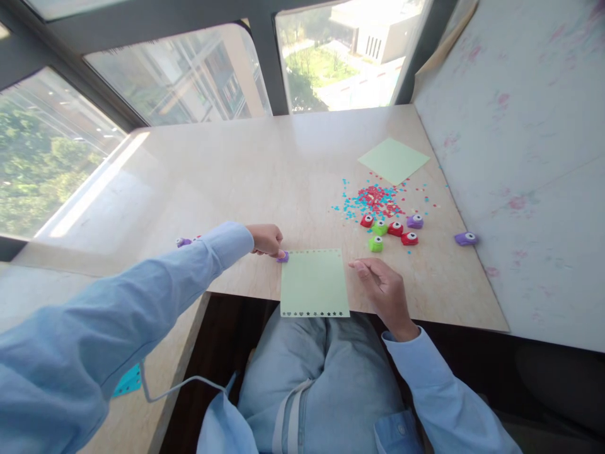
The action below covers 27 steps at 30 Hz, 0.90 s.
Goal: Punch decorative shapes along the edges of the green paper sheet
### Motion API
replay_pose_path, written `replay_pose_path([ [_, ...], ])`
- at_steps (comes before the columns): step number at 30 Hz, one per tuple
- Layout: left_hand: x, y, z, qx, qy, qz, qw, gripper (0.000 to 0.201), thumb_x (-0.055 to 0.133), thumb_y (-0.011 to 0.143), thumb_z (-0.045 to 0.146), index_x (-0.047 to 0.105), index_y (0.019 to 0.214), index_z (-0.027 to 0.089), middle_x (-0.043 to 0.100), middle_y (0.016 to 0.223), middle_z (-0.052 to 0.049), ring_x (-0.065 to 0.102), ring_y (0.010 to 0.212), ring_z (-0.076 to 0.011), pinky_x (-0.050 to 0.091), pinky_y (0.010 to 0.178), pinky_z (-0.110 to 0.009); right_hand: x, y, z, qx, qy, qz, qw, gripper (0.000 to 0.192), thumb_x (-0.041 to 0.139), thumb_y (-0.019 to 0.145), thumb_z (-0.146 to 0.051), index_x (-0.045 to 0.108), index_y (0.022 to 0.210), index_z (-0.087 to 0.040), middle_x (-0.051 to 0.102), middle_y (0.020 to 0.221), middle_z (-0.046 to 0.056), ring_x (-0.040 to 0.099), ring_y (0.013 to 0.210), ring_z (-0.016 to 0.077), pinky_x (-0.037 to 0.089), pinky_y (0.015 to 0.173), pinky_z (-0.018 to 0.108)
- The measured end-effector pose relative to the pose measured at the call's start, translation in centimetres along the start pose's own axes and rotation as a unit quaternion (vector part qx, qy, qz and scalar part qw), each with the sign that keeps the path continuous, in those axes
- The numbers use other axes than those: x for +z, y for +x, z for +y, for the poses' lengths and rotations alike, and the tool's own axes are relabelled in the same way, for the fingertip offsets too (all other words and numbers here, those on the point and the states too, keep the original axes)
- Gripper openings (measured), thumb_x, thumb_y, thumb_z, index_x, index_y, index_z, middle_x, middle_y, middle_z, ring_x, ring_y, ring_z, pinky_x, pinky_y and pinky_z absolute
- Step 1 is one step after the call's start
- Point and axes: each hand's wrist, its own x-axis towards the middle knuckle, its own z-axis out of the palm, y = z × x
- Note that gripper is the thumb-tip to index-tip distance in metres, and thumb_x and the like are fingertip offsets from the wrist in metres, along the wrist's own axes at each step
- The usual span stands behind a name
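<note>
Punching along the edge of a light green paper sheet point(314, 282) looks like the step in hand. The left hand point(267, 239) is closed around a small purple punch point(283, 256) set at the sheet's top-left corner, fingers curled over it, punch touching the paper edge. The right hand point(385, 291) rests on the surface point(227, 183) just beside the sheet's right edge, fingers loosely half-curled, gripping nothing; cannot tell if a fingertip touches the paper.

The sheet lies at the near edge of the surface, its bottom strip overhanging toward the lap. A row of star and heart cutouts runs along the bottom edge, a row of small holes along the top.

Other bits: a cluster of red, green and purple punches point(390, 229) to the right of the sheet, one more purple punch point(466, 238) well apart near the wall board, another purple one point(183, 241) behind the left sleeve. A pile of red and blue confetti point(375, 199) sits beyond the cluster, and a second green sheet point(393, 159) lies farther back.

Judgement: top and bottom borders seem done. The next move likely calls for the right hand steadying the sheet while the left squares the punch on an unpunched edge and presses down firmly.
</note>
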Motion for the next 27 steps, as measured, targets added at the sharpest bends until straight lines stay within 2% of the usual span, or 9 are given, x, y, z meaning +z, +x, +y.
replay_pose_path([
  [3,0.0,0.9,0.9,0.003,0.072,0.024,0.997,0.033,0.077,0.053,0.022,0.047,0.041,0.022,0.044,0.04,-0.001,0.044,0.044,-0.017,0.029,0.046,-0.027,0.0,0.0,0.1,0.003,0.0,0.001,1.0,0.03,0.054,0.097,-0.041,0.073,0.089,-0.019,0.074,0.088,0.007,0.069,0.084,0.0219,0.053,0.077,0.035],
  [6,0.3,1.7,1.3,-0.001,0.1,0.035,0.994,0.032,0.076,0.048,0.015,0.046,0.038,0.021,0.044,0.041,-0.001,0.049,0.051,-0.0201,0.032,0.049,-0.027,0.1,0.0,0.1,0.003,0.001,0.0,1.0,0.029,0.054,0.097,-0.04,0.073,0.089,-0.019,0.074,0.088,0.007,0.068,0.084,0.0217,0.053,0.077,0.035],
  [10,0.5,2.0,1.9,-0.012,0.105,0.044,0.993,0.033,0.076,0.046,0.012,0.045,0.039,0.021,0.044,0.041,0.001,0.054,0.054,-0.021,0.035,0.051,-0.027,0.1,0.0,0.2,-0.005,0.0,0.002,1.0,0.029,0.054,0.097,-0.039,0.072,0.088,-0.019,0.074,0.088,0.008,0.068,0.083,0.0217,0.053,0.077,0.035],
  [14,0.3,1.3,2.3,-0.028,0.097,0.047,0.994,0.035,0.079,0.05,0.016,0.046,0.041,0.021,0.045,0.039,0.002,0.053,0.049,-0.0195,0.038,0.052,-0.028,0.2,0.1,0.5,-0.017,-0.013,0.002,1.0,0.028,0.053,0.098,-0.038,0.071,0.088,-0.019,0.074,0.087,0.008,0.068,0.082,0.0218,0.054,0.076,0.035],
  [17,0.2,0.4,2.2,-0.044,0.09,0.043,0.994,0.035,0.08,0.053,0.017,0.047,0.044,0.02,0.048,0.04,0.0,0.054,0.047,-0.019,0.041,0.054,-0.029,0.4,0.2,0.9,-0.079,-0.042,-0.012,0.996,0.023,0.053,0.098,-0.034,0.071,0.098,-0.019,0.075,0.098,0.01,0.068,0.094,0.0237,0.053,0.087,0.04],
  [19,0.1,-0.3,2.0,-0.052,0.079,0.04,0.995,0.034,0.081,0.057,0.02,0.048,0.048,0.02,0.052,0.043,-0.001,0.056,0.049,-0.0186,0.044,0.056,-0.03,0.7,0.3,1.0,-0.142,-0.082,-0.048,0.985,0.024,0.055,0.097,-0.031,0.07,0.11,-0.019,0.072,0.116,0.012,0.064,0.111,0.0262,0.048,0.099,0.046],
  [21,0.2,-1.0,1.8,-0.057,0.066,0.04,0.995,0.034,0.08,0.062,0.025,0.049,0.052,0.02,0.054,0.046,-0.001,0.057,0.05,-0.018,0.046,0.057,-0.03,0.9,0.3,1.0,-0.187,-0.136,-0.099,0.968,0.025,0.056,0.096,-0.03,0.07,0.115,-0.02,0.067,0.128,0.013,0.058,0.121,0.0286,0.044,0.105,0.049],
  [24,0.5,-1.9,1.4,-0.056,0.051,0.057,0.996,0.032,0.078,0.069,0.031,0.05,0.057,0.02,0.056,0.048,-0.001,0.058,0.052,-0.017,0.048,0.059,-0.03,1.3,0.4,1.0,-0.204,-0.205,-0.149,0.946,0.024,0.057,0.095,-0.027,0.073,0.113,-0.022,0.065,0.132,0.012,0.055,0.125,0.0295,0.044,0.106,0.05],
  [27,1.0,-2.4,1.1,-0.046,0.045,0.082,0.995,0.03,0.077,0.072,0.033,0.053,0.061,0.019,0.058,0.05,-0.001,0.059,0.053,-0.0163,0.049,0.062,-0.029,1.6,0.4,1.1,-0.21,-0.231,-0.142,0.939,0.024,0.057,0.095,-0.023,0.074,0.111,-0.022,0.066,0.129,0.013,0.056,0.123,0.0287,0.046,0.104,0.048],
])
